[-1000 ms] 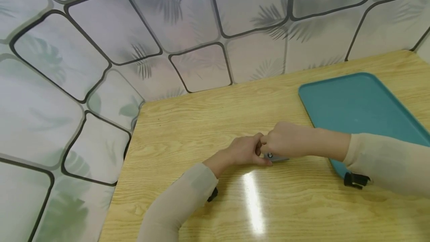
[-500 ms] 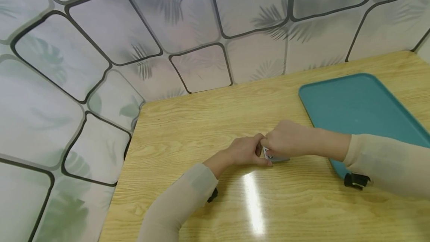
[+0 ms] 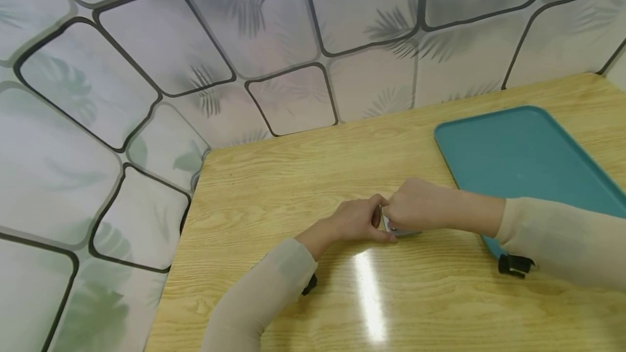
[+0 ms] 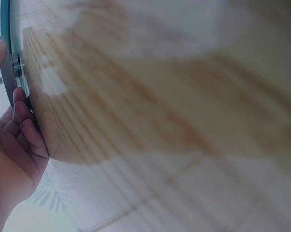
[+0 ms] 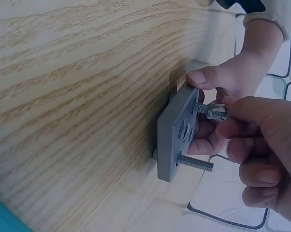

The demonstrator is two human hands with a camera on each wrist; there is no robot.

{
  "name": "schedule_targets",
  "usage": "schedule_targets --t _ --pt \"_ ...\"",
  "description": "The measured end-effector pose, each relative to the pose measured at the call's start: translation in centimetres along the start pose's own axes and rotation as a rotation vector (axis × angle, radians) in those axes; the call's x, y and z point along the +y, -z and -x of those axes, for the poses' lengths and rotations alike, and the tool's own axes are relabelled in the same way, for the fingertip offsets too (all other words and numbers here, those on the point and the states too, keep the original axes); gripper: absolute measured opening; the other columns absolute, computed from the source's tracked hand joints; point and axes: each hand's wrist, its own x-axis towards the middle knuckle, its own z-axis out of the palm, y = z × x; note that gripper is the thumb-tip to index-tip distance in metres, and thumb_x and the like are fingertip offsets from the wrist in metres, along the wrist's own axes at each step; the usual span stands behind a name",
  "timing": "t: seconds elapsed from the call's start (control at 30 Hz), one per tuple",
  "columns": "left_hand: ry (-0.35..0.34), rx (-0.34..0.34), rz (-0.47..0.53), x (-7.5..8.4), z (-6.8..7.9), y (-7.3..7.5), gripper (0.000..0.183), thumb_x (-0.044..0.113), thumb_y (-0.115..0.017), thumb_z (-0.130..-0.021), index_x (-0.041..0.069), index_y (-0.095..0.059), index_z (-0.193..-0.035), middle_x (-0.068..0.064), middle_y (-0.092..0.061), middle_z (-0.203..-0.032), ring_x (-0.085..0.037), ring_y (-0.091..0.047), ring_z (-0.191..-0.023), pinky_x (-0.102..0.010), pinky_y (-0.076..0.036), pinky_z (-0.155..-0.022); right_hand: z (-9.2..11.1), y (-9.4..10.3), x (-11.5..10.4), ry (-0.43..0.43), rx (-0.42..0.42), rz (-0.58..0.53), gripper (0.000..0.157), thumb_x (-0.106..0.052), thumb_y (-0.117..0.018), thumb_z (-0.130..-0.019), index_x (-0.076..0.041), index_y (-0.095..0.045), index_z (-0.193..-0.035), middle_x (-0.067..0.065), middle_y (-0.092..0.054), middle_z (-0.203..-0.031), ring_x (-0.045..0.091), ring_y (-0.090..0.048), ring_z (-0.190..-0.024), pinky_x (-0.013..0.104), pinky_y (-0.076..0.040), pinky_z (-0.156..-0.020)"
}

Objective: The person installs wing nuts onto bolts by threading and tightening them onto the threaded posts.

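Observation:
A grey rectangular plate (image 5: 172, 133) with holes in it stands over the wooden table, and two threaded bolts stick out of its face. My left hand (image 3: 359, 219) grips the plate at one end, its thumb on the near edge and its fingers behind. On the bolt nearest that thumb sits a metal wing nut (image 5: 216, 112). My right hand (image 3: 420, 205) pinches this wing nut between thumb and forefinger, the other fingers curled in. The second bolt (image 5: 196, 163) is bare along its threads. In the head view my right hand covers most of the plate.
A teal tray (image 3: 518, 151) lies on the table to the right, partly under the right forearm. The patterned wall (image 3: 293, 96) rises along the table's back and left edges. A bright light reflection crosses the wooden tabletop (image 3: 269, 178) in front of the hands.
My right hand has shifted and turned slightly at the wing nut, its wrist dipping a little. The left hand and the plate have stayed in place.

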Motion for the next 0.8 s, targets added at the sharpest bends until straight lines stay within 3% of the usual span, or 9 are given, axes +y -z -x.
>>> schedule_targets --t 0.1,0.33,0.43,0.5,0.63,0.7,0.8 --pt "0.001 -0.004 -0.005 -0.02 0.03 0.01 0.055 0.054 -0.068 -0.08 0.02 -0.048 -0.118 0.013 -0.055 -0.078 -0.002 -0.049 -0.063 -0.019 -0.038 -0.058 0.11 -0.09 0.21 0.011 0.019 -0.003 0.034 -0.027 -0.068 -0.085 -0.017 -0.045 -0.062 -0.011 -0.028 -0.053 0.002 -0.017 -0.048 0.018 -0.014 -0.044" --pt "0.025 -0.016 0.0 -0.04 0.11 0.07 0.043 0.056 -0.068 -0.08 0.023 -0.045 -0.097 0.01 -0.055 -0.077 -0.004 -0.05 -0.064 -0.021 -0.039 -0.058 0.13 -0.06 0.57 0.167 0.088 0.06 0.015 -0.024 -0.076 -0.079 -0.017 -0.065 -0.085 -0.008 -0.055 -0.07 -0.001 -0.029 -0.048 0.015 -0.021 -0.042" --pt "0.017 -0.003 -0.009 0.0 0.02 -0.02 0.045 0.055 -0.069 -0.079 0.022 -0.047 -0.101 0.011 -0.055 -0.077 -0.004 -0.049 -0.063 -0.02 -0.039 -0.058 0.23 -0.02 0.47 0.152 0.064 0.07 0.015 -0.023 -0.074 -0.08 -0.015 -0.063 -0.078 -0.009 -0.049 -0.063 -0.001 -0.026 -0.049 0.015 -0.021 -0.043" --pt "0.007 0.003 -0.012 0.0 -0.07 -0.08 0.049 0.055 -0.069 -0.079 0.021 -0.048 -0.109 0.012 -0.055 -0.078 -0.003 -0.05 -0.063 -0.019 -0.039 -0.058 0.32 0.0 0.4 0.116 0.048 0.06 0.024 -0.022 -0.072 -0.083 -0.014 -0.054 -0.068 -0.009 -0.039 -0.056 0.001 -0.021 -0.049 0.016 -0.017 -0.044" --pt "-0.001 0.009 -0.01 -0.03 -0.14 -0.13 0.063 0.054 -0.069 -0.079 0.018 -0.046 -0.126 0.014 -0.055 -0.078 -0.001 -0.049 -0.063 -0.018 -0.039 -0.058 0.42 0.02 0.42 0.068 0.024 0.071 0.034 -0.031 -0.065 -0.087 -0.016 -0.048 -0.062 -0.01 -0.029 -0.052 0.003 -0.016 -0.049 0.019 -0.015 -0.044" --pt "0.001 0.007 -0.007 -0.08 -0.11 -0.11 0.061 0.054 -0.069 -0.079 0.018 -0.046 -0.124 0.013 -0.055 -0.078 -0.002 -0.049 -0.063 -0.018 -0.039 -0.058 0.45 0.0 0.51 0.06 0.025 0.073 0.035 -0.034 -0.064 -0.089 -0.017 -0.048 -0.063 -0.01 -0.03 -0.052 0.003 -0.017 -0.049 0.019 -0.016 -0.043" --pt "0.009 0.002 -0.004 -0.17 -0.07 -0.09 0.052 0.055 -0.068 -0.08 0.02 -0.048 -0.112 0.013 -0.055 -0.078 -0.003 -0.05 -0.063 -0.019 -0.039 -0.058 0.46 -0.01 0.66 0.086 0.059 0.053 0.029 -0.036 -0.069 -0.084 -0.015 -0.054 -0.071 -0.01 -0.043 -0.058 0.001 -0.024 -0.047 0.017 -0.02 -0.042"
